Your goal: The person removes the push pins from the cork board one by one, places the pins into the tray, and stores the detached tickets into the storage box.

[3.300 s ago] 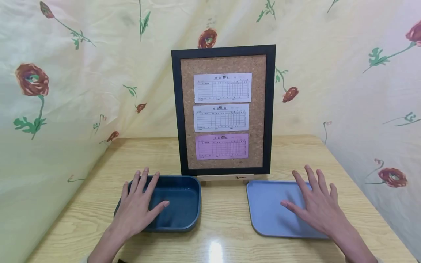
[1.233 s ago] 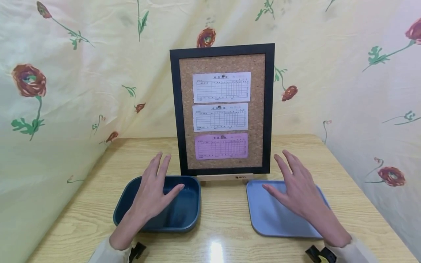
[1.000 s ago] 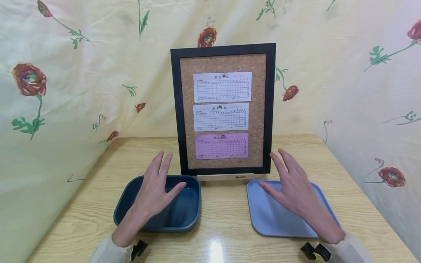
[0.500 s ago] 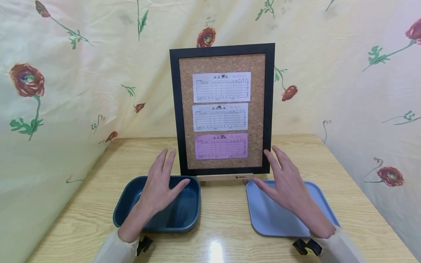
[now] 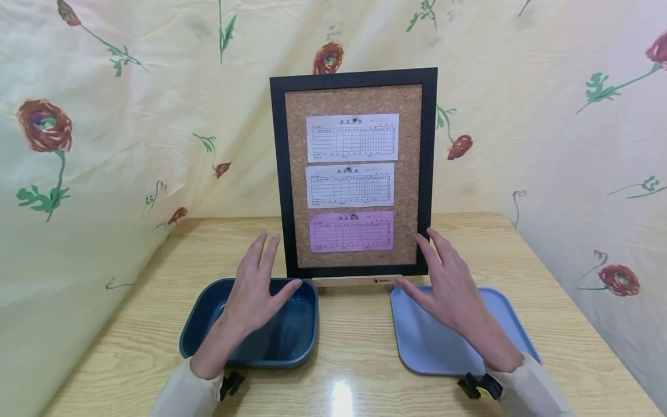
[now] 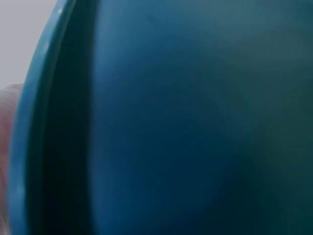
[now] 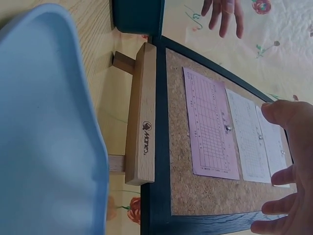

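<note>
My left hand [image 5: 252, 298] is held over the dark blue bin [image 5: 292, 341], fingers spread and nothing in them. In the left wrist view the bin [image 6: 171, 122] fills the picture, with a sliver of my hand at the left edge. My right hand [image 5: 449, 295] hovers above the light blue tray [image 5: 438, 353], fingers spread; its fingertips overlap the lower right corner of the black-framed cork board [image 5: 406, 191]. On the board are a white slip [image 5: 352, 138], a second white slip [image 5: 350, 185] and a pink slip [image 5: 351, 231]. Each bears a small metal pin [image 7: 227, 128] near its top.
The board stands upright in a wooden base [image 7: 142, 117], behind the bin and the tray. All of it sits on a light wood table [image 5: 354, 330]. A flowered cloth [image 5: 234, 116] hangs behind and along the sides. Black straps [image 5: 479, 387] show at both wrists.
Both hands have moved inward and forward toward the board, the right one farther to the left. The board, slips, bin and tray have stayed in place.
</note>
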Tool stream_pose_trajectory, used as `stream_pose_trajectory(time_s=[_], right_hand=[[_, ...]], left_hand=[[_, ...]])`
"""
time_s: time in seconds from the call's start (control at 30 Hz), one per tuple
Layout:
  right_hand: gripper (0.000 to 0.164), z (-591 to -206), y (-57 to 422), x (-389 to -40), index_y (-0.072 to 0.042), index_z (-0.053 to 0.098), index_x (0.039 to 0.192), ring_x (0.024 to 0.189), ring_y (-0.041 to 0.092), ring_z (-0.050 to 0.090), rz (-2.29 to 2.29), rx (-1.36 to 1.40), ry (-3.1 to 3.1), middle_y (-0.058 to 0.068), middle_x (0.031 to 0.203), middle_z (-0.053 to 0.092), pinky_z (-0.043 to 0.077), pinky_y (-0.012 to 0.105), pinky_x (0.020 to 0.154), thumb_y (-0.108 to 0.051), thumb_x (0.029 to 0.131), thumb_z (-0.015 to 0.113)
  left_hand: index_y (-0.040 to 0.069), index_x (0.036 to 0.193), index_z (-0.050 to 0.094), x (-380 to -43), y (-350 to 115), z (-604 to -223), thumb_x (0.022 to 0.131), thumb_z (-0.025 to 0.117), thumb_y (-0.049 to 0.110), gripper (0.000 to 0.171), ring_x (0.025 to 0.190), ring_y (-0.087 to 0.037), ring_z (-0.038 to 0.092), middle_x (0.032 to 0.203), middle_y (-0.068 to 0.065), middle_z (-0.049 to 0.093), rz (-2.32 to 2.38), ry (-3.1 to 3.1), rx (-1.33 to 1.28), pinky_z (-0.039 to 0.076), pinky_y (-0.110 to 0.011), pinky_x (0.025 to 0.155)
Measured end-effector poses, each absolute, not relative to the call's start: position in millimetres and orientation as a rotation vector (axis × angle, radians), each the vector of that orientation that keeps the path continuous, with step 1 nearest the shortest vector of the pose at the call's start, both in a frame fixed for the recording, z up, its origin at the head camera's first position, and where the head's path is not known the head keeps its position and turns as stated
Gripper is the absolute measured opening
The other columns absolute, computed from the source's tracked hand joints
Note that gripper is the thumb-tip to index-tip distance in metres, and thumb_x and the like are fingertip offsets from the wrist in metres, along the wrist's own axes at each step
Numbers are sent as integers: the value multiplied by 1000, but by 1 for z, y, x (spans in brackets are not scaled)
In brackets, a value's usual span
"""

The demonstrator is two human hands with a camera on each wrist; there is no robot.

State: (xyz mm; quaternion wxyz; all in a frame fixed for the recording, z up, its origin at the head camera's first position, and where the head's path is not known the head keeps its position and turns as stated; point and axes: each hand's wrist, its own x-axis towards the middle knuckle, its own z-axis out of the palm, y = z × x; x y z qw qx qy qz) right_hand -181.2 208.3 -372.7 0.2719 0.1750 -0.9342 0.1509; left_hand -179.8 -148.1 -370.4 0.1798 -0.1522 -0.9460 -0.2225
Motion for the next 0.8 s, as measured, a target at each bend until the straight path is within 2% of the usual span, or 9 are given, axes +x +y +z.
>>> stream_pose_trajectory(time_s=[0.37, 0.8], right_hand=[[84, -373, 200, -186, 1, 43, 147, 137, 49, 42, 457, 462, -2522, 30, 156, 36, 40, 65, 105, -43, 83, 76], [83, -370, 189, -192, 3, 43, 145, 138, 48, 42, 483, 455, -2507, 31, 155, 37, 39, 64, 108, -40, 83, 77]], left_hand=[[16, 160, 19, -185, -143, -370, 89, 68, 52, 93, 152, -44, 22, 167, -18, 17, -675, -2692, -418, 25, -68, 117], [14, 159, 22, -190, -140, -369, 90, 67, 51, 91, 151, -44, 25, 166, -20, 20, -677, -2666, -428, 26, -68, 116]])
